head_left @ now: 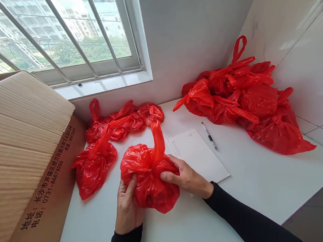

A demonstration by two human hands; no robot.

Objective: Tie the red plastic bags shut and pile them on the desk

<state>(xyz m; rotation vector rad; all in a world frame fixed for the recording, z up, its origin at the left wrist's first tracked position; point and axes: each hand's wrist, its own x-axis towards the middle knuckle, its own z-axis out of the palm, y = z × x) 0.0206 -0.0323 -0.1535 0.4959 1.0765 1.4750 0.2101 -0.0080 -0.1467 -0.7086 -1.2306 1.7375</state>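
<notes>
A knotted red plastic bag point(151, 176) is held between both my hands above the white table, its tied handles sticking up. My left hand point(128, 203) grips its lower left side, thumb on the front. On the right side, my right hand point(183, 174) clasps it with the thumb near the knot and the fingers behind. What the bag contains is hidden. Beyond my right hand lie a sheaf of white paper point(199, 155) with handwriting and a black pen point(209, 135). Another tied red bag point(94, 169) rests just left of the held one.
Several small red bags point(134, 119) line the wall below the barred window point(71, 35). A large heap of red bags point(244, 97) fills the back right corner. An open cardboard box point(42, 186) stands along the left edge of the white table point(264, 187).
</notes>
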